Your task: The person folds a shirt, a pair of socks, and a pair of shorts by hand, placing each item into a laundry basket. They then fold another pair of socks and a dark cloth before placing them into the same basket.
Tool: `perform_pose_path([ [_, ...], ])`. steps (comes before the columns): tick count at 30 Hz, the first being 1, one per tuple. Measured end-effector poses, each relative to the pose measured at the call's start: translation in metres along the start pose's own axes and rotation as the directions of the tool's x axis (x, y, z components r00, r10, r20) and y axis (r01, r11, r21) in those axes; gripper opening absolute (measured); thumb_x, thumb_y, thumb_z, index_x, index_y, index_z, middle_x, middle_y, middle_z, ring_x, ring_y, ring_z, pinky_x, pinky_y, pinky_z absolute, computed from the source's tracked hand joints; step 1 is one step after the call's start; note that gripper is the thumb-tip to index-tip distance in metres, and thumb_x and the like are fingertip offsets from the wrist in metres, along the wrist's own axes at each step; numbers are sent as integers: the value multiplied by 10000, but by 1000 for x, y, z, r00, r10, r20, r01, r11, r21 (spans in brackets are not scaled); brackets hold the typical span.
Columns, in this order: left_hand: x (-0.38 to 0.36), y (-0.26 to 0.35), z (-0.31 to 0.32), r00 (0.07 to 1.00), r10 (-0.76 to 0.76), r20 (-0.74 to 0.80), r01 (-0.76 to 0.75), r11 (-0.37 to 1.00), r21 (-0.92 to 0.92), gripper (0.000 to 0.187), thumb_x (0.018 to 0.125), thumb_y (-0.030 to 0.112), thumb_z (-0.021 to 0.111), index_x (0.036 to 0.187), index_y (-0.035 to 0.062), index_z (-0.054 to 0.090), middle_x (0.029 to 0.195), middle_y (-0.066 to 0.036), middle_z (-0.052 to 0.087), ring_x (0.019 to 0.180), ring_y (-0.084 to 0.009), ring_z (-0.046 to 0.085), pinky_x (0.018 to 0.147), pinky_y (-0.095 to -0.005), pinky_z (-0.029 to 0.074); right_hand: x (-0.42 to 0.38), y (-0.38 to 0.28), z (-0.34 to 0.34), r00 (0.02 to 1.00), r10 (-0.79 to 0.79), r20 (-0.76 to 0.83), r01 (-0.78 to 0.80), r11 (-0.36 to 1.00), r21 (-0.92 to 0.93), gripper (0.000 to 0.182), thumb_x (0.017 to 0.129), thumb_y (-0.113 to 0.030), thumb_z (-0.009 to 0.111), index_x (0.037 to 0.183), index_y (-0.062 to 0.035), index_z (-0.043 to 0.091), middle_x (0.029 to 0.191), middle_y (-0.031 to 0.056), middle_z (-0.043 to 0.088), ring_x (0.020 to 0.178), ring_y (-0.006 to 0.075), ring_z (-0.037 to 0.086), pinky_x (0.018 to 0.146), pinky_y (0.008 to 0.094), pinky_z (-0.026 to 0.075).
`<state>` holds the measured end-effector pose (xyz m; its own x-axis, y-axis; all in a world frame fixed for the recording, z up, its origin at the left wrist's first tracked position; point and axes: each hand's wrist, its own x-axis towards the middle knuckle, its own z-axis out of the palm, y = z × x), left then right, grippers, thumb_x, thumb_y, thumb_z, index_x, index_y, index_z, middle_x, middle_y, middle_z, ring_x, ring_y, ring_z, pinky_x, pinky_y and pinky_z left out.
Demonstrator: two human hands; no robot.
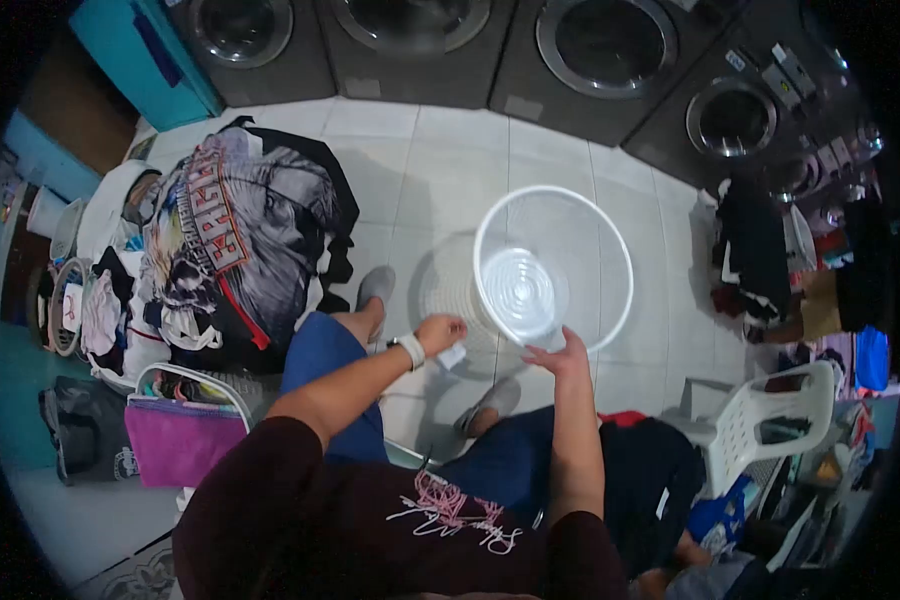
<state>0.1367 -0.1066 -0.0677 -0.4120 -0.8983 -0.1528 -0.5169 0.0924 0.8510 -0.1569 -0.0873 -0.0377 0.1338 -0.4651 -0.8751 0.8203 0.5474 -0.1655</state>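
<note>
My left hand (440,332), with a white watch on its wrist, has its fingers closed. A small white slip (451,356), perhaps paper or a tag, hangs just below the fingertips. To the right is a round, see-through laundry basket (625,290) with a white rim and a ringed bottom. It looks tilted over the tiled floor, and a patterned shadow falls to its left. My right hand (562,362) is at the near rim of the basket, thumb and fingers around the edge; some of the fingers are hard to make out.
Dark front-loading washers (610,45) line the far wall. A large clothes pile (240,230) lies left, with a purple-sided basket (188,435) nearer me. Dark clothes (755,245) hang at right, above a white plastic chair (770,420). Dark fabric (650,490) lies by my right side.
</note>
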Motion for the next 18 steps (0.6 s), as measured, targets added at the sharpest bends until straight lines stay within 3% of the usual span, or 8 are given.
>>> perform_pose_path([
  [3,27,9,3,997,39,-73,-36,999,39,132,756,211,587,800,99,641,733,-122,616,693,-272,596,626,-359,462,-68,51,47,983,-181,-42,184,976,117,753,858,-346,482,1372,-95,-8,1347,254,194,1142,438,383,916,625,267],
  [4,37,11,7,989,69,-128,-65,997,37,139,759,221,588,802,102,646,737,-131,613,699,-285,592,632,-369,461,-51,60,22,975,-207,81,199,975,101,597,859,-288,486,1316,-89,158,1259,235,295,1081,389,441,855,567,350],
  [5,46,14,10,990,70,-123,-66,997,33,139,759,221,588,802,102,646,737,-131,613,699,-285,592,632,-369,461,-35,66,8,975,-209,75,201,974,103,597,859,-288,486,1316,-89,158,1259,235,295,1081,389,441,855,567,350],
  [7,57,17,18,997,16,-80,-5,991,130,162,768,240,581,823,104,650,749,-130,617,725,-287,595,651,-378,461,-13,79,-9,928,-29,-371,109,974,196,427,857,-270,493,1181,-86,285,1134,194,369,1009,339,480,792,504,393],
  [9,64,8,32,997,32,-76,-24,994,109,172,768,247,575,834,109,652,756,-131,610,744,-293,590,665,-387,460,-25,76,7,917,-32,-398,86,989,118,351,850,-263,509,1096,-88,330,1075,144,394,955,283,496,755,440,411],
  [11,70,10,40,995,-4,-102,18,990,142,172,764,243,572,838,110,652,779,-133,602,760,-301,581,674,-393,459,-19,65,13,922,-386,-3,383,917,-113,388,831,-252,515,1159,-120,356,1064,102,418,912,228,488,737,395,401],
  [12,72,12,42,994,-9,-112,25,990,137,172,764,243,572,838,110,652,779,-133,602,760,-301,581,674,-393,459,-30,63,24,888,-460,-23,447,873,-193,340,842,-273,522,1083,-73,391,1051,76,439,891,221,518,738,366,423],
  [18,69,9,43,992,-80,-98,90,991,98,182,778,232,588,872,89,650,812,-135,591,771,-290,577,662,-361,454,8,59,3,975,-220,-40,215,971,-100,364,863,-271,490,1071,19,420,1058,72,453,889,193,520,712,317,426],
])
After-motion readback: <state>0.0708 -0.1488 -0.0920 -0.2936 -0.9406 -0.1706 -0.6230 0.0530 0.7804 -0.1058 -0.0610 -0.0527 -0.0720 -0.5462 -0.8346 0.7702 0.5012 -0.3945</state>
